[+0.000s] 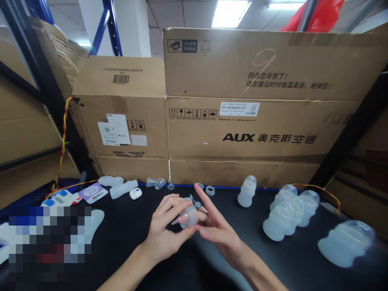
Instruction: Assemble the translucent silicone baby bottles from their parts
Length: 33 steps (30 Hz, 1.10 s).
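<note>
1. Your left hand (163,232) has its fingers around the teat (190,217), near middle above the table (127,226).
2. Your right hand (222,232) meets it; I cannot tell its grip.
3. Capped bottles (280,221) at right look done; far caps (160,184) seem left.

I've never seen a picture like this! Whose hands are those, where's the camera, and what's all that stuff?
There's no robot here, just a person using two bare hands. The camera sits on their head, looking forward and down, so you see roughly what they see. The left hand holds a small see-through piece with a pointed tip. The right hand is right beside it, one finger pointing up. On the black surface stand cloudy bottles to the right. Farther back lies a little clear ring. Behind everything is big brown cardboard.
</note>
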### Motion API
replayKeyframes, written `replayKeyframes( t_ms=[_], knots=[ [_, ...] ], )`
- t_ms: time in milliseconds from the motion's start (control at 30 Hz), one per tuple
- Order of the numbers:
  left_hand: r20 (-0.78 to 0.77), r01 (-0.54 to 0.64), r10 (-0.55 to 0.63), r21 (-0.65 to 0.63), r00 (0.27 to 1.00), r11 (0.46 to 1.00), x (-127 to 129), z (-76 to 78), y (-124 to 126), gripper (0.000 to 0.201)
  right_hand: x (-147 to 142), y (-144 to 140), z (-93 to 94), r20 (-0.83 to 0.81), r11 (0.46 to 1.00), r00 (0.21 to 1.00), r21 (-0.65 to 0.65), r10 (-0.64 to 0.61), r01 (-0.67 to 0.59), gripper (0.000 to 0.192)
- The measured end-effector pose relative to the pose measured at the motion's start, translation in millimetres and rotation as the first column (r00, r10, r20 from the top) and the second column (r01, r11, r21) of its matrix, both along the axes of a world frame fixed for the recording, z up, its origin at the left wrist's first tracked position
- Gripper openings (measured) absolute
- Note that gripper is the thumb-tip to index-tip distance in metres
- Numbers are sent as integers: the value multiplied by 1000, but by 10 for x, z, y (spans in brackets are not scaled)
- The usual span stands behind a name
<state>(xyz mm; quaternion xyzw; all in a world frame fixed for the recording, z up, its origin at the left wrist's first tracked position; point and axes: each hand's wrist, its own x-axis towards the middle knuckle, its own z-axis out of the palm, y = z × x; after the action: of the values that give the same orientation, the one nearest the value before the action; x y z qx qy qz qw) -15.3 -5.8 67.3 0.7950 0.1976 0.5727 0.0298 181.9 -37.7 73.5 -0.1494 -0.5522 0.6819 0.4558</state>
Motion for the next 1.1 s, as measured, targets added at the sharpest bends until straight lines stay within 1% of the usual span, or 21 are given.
replayKeyframes(
  t_ms=[67, 100, 167, 267, 300, 367, 433, 467, 500, 567, 600, 633, 667, 733, 833, 933, 1100],
  knots=[
    [-1, -13, 13, -23, 1000, 1000, -19, 15, 24, 50, -23, -8, 9, 2, 1000, 1000, -11, 20, -20, 90],
    [-8, -21, 21, -32, 1000, 999, -26, 20, 39, 50, -41, -6, 10, 1, 1000, 1000, -19, 10, -10, 91],
    [-30, -34, 32, -36, 999, 999, -34, 22, 69, 49, -86, 13, 4, -2, 997, 998, -45, -56, 56, 90],
    [-65, -42, 38, -54, 997, 998, -29, -7, 89, 46, -150, 70, -34, 3, 975, 980, -93, -201, 200, 70],
    [-60, -58, 53, -78, 997, 995, -25, -24, 87, 46, -163, 94, -54, 8, 963, 968, -100, -249, 249, 62],
    [-17, -113, 112, -165, 994, 980, -20, -59, 78, 50, -174, 142, -101, 25, 939, 943, -89, -331, 332, 47],
    [51, -153, 172, -266, 984, 952, -22, -83, 72, 55, -169, 183, -151, 62, 916, 914, -12, -400, 402, 40],
    [70, -156, 186, -307, 980, 939, -27, -88, 73, 54, -163, 198, -175, 92, 896, 892, 65, -443, 439, 38],
    [78, -152, 188, -336, 979, 930, -33, -88, 79, 49, -157, 211, -197, 128, 868, 862, 160, -491, 471, 37],
    [76, -143, 182, -366, 980, 919, -48, -81, 102, 34, -143, 229, -235, 182, 784, 785, 358, -592, 508, 35],
    [73, -142, 182, -376, 981, 916, -55, -77, 118, 30, -136, 237, -252, 197, 742, 750, 437, -631, 509, 35],
    [74, -144, 186, -386, 980, 911, -62, -76, 136, 28, -129, 244, -269, 212, 711, 724, 493, -657, 501, 35],
    [78, -147, 192, -394, 978, 907, -68, -79, 155, 28, -122, 253, -285, 227, 697, 709, 526, -667, 487, 35],
    [72, -154, 201, -411, 977, 899, -75, -100, 192, 28, -110, 272, -316, 256, 694, 697, 550, -670, 464, 36],
    [43, -170, 209, -436, 977, 884, -76, -163, 240, 29, -97, 302, -352, 301, 713, 690, 544, -658, 443, 38],
    [17, -185, 217, -459, 976, 869, -70, -226, 273, 31, -90, 326, -377, 321, 716, 682, 548, -658, 433, 38],
    [39, -138, 182, -498, 983, 856, -46, -288, 275, 31, -105, 331, -399, 307, 717, 688, 535, -657, 447, 39]
  ],
)
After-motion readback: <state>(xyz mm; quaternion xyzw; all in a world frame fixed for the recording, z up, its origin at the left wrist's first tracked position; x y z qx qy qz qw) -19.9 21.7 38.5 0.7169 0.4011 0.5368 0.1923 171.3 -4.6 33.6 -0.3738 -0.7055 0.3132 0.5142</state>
